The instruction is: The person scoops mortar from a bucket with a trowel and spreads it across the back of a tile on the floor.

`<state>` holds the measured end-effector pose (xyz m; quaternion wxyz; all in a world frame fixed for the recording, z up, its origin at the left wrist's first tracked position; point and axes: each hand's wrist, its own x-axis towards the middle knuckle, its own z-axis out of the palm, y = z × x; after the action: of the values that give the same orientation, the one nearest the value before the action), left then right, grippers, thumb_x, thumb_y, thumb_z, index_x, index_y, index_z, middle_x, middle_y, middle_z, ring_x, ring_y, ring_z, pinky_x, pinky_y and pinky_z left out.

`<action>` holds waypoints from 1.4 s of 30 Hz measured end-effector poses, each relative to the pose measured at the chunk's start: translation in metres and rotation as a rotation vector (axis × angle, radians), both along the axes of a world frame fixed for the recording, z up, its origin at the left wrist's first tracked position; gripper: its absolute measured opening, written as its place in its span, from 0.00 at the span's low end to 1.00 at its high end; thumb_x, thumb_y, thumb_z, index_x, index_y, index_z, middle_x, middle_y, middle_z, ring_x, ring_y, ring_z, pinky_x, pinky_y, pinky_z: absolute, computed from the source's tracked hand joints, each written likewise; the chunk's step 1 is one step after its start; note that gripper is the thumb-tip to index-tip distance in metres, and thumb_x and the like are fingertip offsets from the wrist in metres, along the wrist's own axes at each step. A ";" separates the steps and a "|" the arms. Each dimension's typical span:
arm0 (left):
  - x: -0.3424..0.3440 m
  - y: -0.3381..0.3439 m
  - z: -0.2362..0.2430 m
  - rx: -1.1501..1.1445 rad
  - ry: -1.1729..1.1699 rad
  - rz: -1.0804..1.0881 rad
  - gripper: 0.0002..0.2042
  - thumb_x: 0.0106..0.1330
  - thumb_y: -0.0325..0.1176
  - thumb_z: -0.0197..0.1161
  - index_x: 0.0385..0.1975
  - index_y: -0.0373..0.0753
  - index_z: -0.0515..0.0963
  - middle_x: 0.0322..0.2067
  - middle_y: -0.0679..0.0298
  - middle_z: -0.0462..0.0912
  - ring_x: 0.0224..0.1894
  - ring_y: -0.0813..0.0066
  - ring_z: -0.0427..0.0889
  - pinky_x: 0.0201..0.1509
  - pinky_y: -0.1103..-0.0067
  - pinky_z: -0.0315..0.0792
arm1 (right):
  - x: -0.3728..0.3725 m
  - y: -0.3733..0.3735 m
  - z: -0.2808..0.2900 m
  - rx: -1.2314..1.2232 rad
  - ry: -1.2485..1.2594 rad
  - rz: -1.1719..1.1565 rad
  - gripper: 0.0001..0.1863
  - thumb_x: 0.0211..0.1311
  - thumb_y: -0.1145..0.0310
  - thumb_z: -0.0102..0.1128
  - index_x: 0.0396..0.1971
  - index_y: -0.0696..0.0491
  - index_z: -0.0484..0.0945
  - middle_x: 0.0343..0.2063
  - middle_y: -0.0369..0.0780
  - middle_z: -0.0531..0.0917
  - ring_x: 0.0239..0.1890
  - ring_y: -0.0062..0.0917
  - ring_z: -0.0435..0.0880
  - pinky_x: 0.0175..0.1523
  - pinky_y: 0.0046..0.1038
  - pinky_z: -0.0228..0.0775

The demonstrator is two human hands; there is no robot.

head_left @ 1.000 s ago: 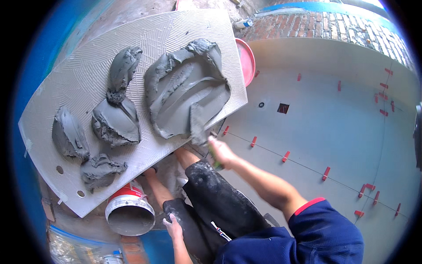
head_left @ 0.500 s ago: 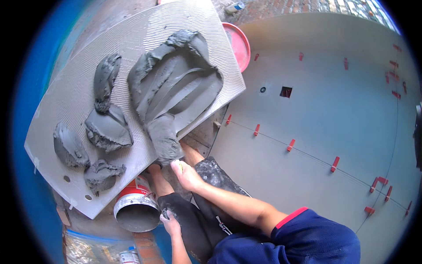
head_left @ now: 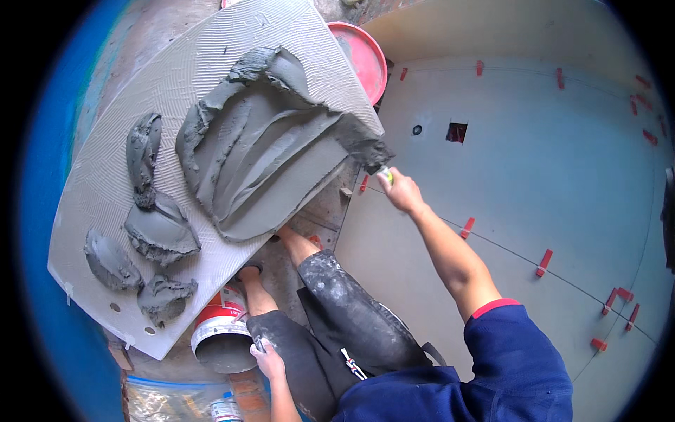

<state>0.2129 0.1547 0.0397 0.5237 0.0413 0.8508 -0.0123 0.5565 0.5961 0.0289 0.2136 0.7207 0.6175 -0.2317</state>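
Out past the slab's right edge, my right hand is closed around the handle of a trowel. Grey mortar coats the trowel's blade, which lies at the right end of a wide spread of mortar. That spread covers the middle of a large pale tile slab with combed ridges. My left hand rests at my knee, fingers curled in; whatever they may hold is hidden. Separate mortar lumps, including one in the middle of the group, sit on the slab's left part.
Below the slab a white and red bucket lies tipped, its mouth toward me. A round red tub stands behind the slab's far right corner. Grey tiles with red levelling wedges cover the right side. A clear plastic bag lies at lower left.
My right hand has swung right and away from me with the trowel, from the slab's near edge to its right edge. The mortar's near part is now smoothed flatter. My left hand stays at the knee.
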 end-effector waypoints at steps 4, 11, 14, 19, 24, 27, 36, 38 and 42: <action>-0.001 0.003 -0.014 -0.012 0.012 -0.068 0.30 0.72 0.50 0.48 0.59 0.27 0.60 0.51 0.36 0.75 0.52 0.40 0.76 0.55 0.60 0.68 | 0.018 -0.013 -0.038 -0.099 0.585 -0.711 0.36 0.64 0.31 0.44 0.38 0.56 0.74 0.27 0.45 0.83 0.23 0.36 0.81 0.33 0.38 0.76; -0.006 0.015 -0.013 -0.043 0.062 -0.248 0.29 0.72 0.52 0.48 0.55 0.27 0.62 0.47 0.37 0.76 0.50 0.40 0.76 0.54 0.58 0.68 | -0.135 -0.120 -0.035 -0.404 0.776 -0.605 0.37 0.64 0.31 0.43 0.31 0.56 0.75 0.27 0.44 0.83 0.24 0.34 0.84 0.33 0.39 0.77; -0.014 0.015 -0.010 -0.067 0.041 -0.252 0.28 0.72 0.52 0.47 0.57 0.30 0.61 0.48 0.38 0.76 0.50 0.40 0.76 0.54 0.58 0.68 | -0.097 -0.107 -0.022 -0.215 0.350 -0.025 0.33 0.64 0.34 0.47 0.37 0.55 0.75 0.30 0.51 0.85 0.32 0.46 0.86 0.37 0.45 0.78; -0.019 0.040 -0.006 -0.155 0.043 -0.328 0.29 0.72 0.52 0.47 0.57 0.29 0.61 0.48 0.36 0.76 0.51 0.39 0.76 0.54 0.57 0.68 | -0.016 -0.040 -0.014 0.031 0.094 -0.096 0.31 0.65 0.36 0.47 0.38 0.53 0.77 0.28 0.53 0.84 0.32 0.50 0.85 0.37 0.49 0.76; -0.025 0.043 -0.013 -0.160 0.065 -0.449 0.31 0.72 0.52 0.47 0.59 0.27 0.60 0.49 0.35 0.76 0.52 0.38 0.76 0.54 0.58 0.68 | 0.023 -0.047 -0.084 0.164 0.404 -0.670 0.31 0.66 0.35 0.46 0.31 0.53 0.75 0.19 0.43 0.80 0.20 0.34 0.81 0.24 0.36 0.71; -0.027 0.054 -0.009 -0.205 0.053 -0.437 0.31 0.72 0.53 0.47 0.60 0.27 0.60 0.49 0.35 0.75 0.53 0.39 0.75 0.56 0.58 0.68 | 0.002 -0.064 -0.119 0.132 0.962 -1.304 0.33 0.64 0.33 0.46 0.22 0.51 0.69 0.13 0.35 0.70 0.11 0.20 0.68 0.15 0.25 0.60; -0.029 0.063 -0.006 -0.217 0.086 -0.496 0.33 0.72 0.53 0.48 0.61 0.26 0.59 0.50 0.34 0.75 0.54 0.38 0.74 0.57 0.58 0.67 | -0.008 -0.143 -0.116 0.144 0.846 -1.483 0.32 0.65 0.34 0.47 0.24 0.52 0.72 0.12 0.34 0.69 0.10 0.22 0.68 0.15 0.25 0.59; -0.028 0.064 -0.007 -0.234 0.072 -0.490 0.33 0.72 0.53 0.49 0.61 0.26 0.59 0.50 0.33 0.74 0.54 0.38 0.74 0.57 0.58 0.67 | -0.019 -0.160 -0.095 0.191 0.754 -1.280 0.29 0.66 0.37 0.49 0.28 0.53 0.74 0.14 0.37 0.72 0.13 0.24 0.71 0.18 0.27 0.63; -0.032 0.053 -0.012 -0.190 0.107 -0.516 0.33 0.71 0.53 0.49 0.60 0.26 0.59 0.50 0.33 0.74 0.54 0.38 0.74 0.57 0.58 0.66 | -0.061 -0.163 -0.067 0.165 0.551 -0.546 0.21 0.62 0.50 0.61 0.39 0.56 0.77 0.27 0.49 0.82 0.30 0.43 0.83 0.38 0.39 0.74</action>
<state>0.1807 0.2078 0.0273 0.4589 0.2065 0.8338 -0.2270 0.4956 0.4331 -0.0380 -0.0879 0.7841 0.4538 -0.4143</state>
